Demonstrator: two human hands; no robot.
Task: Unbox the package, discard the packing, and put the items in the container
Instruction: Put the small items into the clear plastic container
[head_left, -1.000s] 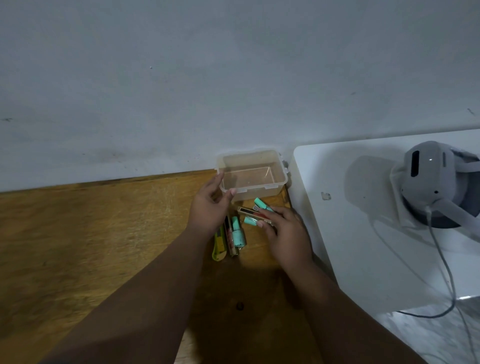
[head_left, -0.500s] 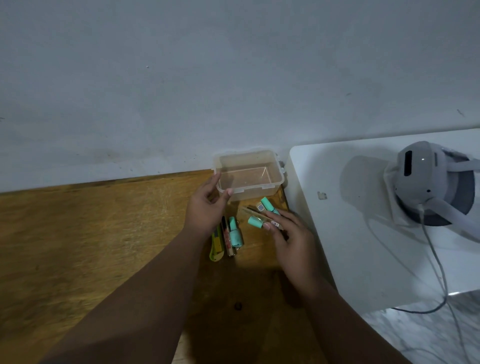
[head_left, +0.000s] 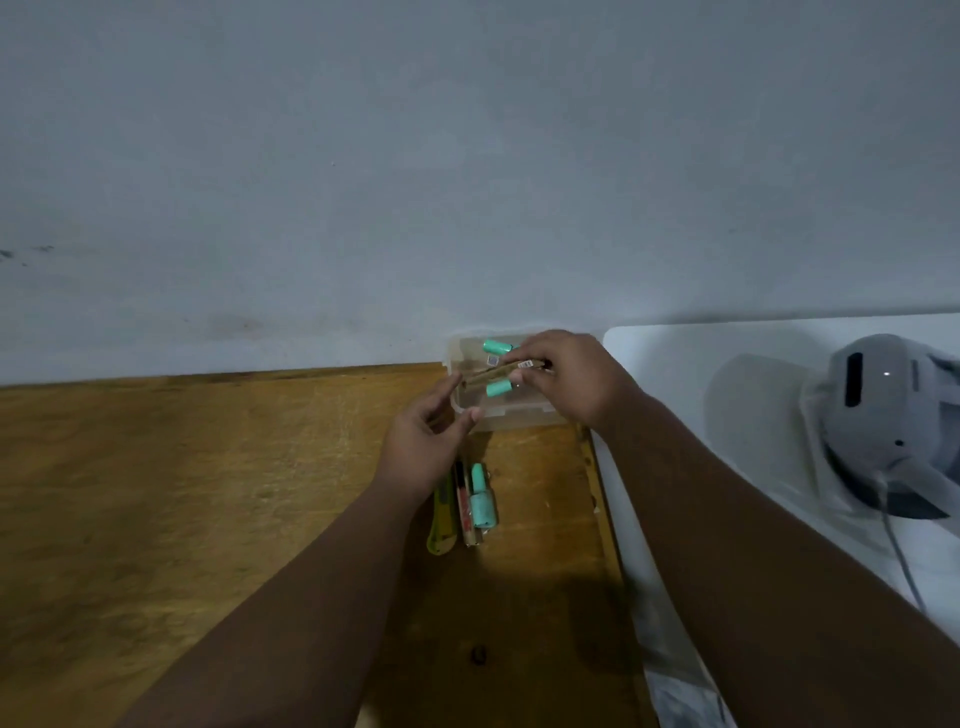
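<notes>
Right hand (head_left: 571, 382) around package (head_left: 496, 373) (left (head_left: 421, 447) slack)

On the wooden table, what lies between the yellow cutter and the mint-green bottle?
A narrow brown strip with red marks lies between the yellow cutter and the mint-green bottle, seen in the head view.
</notes>
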